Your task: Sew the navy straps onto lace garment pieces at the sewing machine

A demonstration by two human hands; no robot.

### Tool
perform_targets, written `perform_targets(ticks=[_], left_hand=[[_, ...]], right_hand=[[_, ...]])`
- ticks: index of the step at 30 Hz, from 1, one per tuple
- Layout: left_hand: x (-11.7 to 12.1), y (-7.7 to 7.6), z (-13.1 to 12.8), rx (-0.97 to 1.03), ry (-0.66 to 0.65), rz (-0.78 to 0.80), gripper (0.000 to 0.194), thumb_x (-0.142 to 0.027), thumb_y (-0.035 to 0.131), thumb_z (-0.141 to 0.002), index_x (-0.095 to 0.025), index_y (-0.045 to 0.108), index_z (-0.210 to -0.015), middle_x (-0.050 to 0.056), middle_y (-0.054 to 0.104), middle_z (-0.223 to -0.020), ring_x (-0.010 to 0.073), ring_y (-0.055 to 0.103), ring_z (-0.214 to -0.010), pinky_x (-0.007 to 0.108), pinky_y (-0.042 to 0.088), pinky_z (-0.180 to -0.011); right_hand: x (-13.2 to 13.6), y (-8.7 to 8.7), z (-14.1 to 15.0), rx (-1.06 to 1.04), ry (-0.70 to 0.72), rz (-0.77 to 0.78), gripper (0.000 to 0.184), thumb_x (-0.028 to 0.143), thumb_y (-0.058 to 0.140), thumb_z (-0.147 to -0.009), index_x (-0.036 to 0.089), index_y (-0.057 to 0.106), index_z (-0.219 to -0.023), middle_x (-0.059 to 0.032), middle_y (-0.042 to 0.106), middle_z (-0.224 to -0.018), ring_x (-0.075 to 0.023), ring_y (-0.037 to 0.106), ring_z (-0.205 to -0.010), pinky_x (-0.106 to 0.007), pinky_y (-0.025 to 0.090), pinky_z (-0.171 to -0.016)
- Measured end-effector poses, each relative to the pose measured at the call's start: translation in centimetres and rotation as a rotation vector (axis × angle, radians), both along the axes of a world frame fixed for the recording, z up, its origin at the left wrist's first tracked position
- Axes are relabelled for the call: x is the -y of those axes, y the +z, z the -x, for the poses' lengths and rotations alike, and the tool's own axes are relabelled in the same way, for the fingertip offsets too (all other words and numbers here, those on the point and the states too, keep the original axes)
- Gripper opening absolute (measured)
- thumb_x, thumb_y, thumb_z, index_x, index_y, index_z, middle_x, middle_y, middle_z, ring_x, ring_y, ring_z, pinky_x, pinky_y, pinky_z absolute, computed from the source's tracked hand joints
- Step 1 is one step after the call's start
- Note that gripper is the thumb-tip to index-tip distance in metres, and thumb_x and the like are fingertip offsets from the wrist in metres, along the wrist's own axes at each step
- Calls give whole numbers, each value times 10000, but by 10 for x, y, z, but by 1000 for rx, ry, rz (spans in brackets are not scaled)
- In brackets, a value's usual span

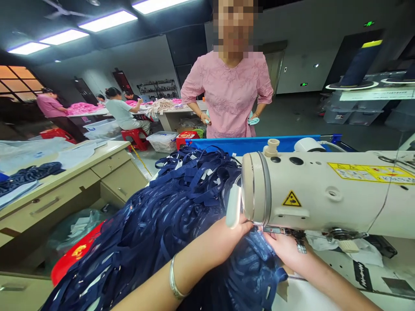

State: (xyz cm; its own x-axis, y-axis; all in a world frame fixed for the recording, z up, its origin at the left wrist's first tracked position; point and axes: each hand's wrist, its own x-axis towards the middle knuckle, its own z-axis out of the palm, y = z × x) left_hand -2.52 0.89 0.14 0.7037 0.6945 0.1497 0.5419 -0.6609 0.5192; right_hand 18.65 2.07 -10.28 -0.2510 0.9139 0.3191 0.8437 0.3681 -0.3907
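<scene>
The sewing machine is the reference point for all positions. Two bare hands are at the navy garment piece, which lies gathered below the left end of the machine and hangs toward the wearer.

The left hand reaches in at the machine's left end, just beside its pale, upright guard. Its fingers are drawn together and extend toward the cloth; the tips are partly hidden, so their exact opening and any grip cannot be confirmed. A silver bangle is on that wrist.

The right hand is beneath the machine head, at the right edge of the piece, fingers bent and pointing left at the cloth. Machine parts cover some of the fingers; whether they close on the fabric cannot be told.

A large heap of navy garments, with straps and white tags, spreads left of the machine. Part of a red item shows at its left edge. A drawered desk is farther left, also bearing navy material.

Beyond the machine, behind a blue cloth panel, a person in a pink top stands facing it, both hands near the waist. A cone of dark thread stands above and right of the machine. Other people are at tables far to the left.
</scene>
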Motion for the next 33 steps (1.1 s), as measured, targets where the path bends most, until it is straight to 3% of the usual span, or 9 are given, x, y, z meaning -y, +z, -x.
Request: perform_targets(ticks=[4, 9, 14, 18, 21, 24, 28, 31, 33], left_hand=[[0, -4, 1, -1, 19, 18, 315, -179, 380, -956, -214, 524, -1235, 34, 575, -1250, 183, 475, -1217, 324, 349, -1064], [-7, -6, -4, 26, 70, 33, 306, -213, 350, -971, -238, 579, -1172, 16, 608, -1216, 174, 523, -1162, 317, 380, -1044], [-2, -5, -6, -122, 54, -33, 323, -116, 407, -917, -196, 572, -1182, 73, 612, -1188, 213, 532, -1152, 362, 413, -1015], [-10, -6, -10, -74, 109, -18, 370, -157, 299, -969, -247, 539, -1236, 34, 605, -1215, 182, 498, -1200, 367, 419, -1021], [-8, -4, -10, -101, 95, -40, 375, -150, 330, -960, -242, 510, -1276, 45, 565, -1280, 197, 455, -1247, 379, 401, -1038], [1, 2, -7, -225, 39, -38, 385, -104, 416, -915, -214, 524, -1268, 76, 566, -1269, 227, 482, -1211, 368, 405, -1027], [10, 6, -4, -298, 51, -55, 419, -77, 441, -890, -211, 516, -1280, 79, 581, -1232, 226, 527, -1138, 351, 416, -1007], [10, 4, -4, -286, 37, -62, 428, -95, 458, -878, -227, 521, -1281, 78, 589, -1217, 243, 528, -1132, 382, 412, -1004], [8, 4, -3, -227, 51, -47, 397, -134, 459, -883, -229, 542, -1260, 81, 589, -1221, 258, 517, -1149, 399, 403, -1007]], right_hand=[[-6, 6, 1, -40, 92, 39, 273, 321, 456, -853, 286, 681, -702, 25, 720, -748, -200, 663, -716, -309, 525, -758], [-1, -2, 4, -65, -11, -36, 247, 311, 455, -864, 303, 702, -852, 5, 720, -755, -220, 666, -793, -332, 514, -817], [2, -3, 7, -46, -27, -20, 275, 302, 429, -881, 265, 698, -838, -19, 722, -775, -234, 670, -742, -365, 531, -771], [-3, 7, 10, -81, 8, 2, 250, 290, 448, -869, 287, 696, -847, 0, 705, -697, -229, 663, -753, -350, 534, -733], [-2, 10, 10, -91, 14, 8, 230, 317, 470, -865, 274, 696, -857, 2, 707, -720, -222, 661, -741, -337, 532, -710], [2, 5, 9, -74, 51, 33, 282, 352, 430, -885, 253, 690, -838, -12, 719, -823, -212, 657, -717, -334, 523, -694], [4, -4, 12, -41, 34, 51, 306, 330, 391, -876, 218, 667, -808, -32, 693, -712, -229, 637, -649, -387, 509, -698], [5, -1, 16, -67, 43, 55, 275, 302, 394, -865, 224, 658, -872, -35, 697, -780, -220, 642, -734, -334, 507, -659], [6, 6, 20, -91, 89, 112, 260, 300, 398, -868, 238, 645, -817, 1, 671, -697, -178, 614, -623, -282, 483, -563]])
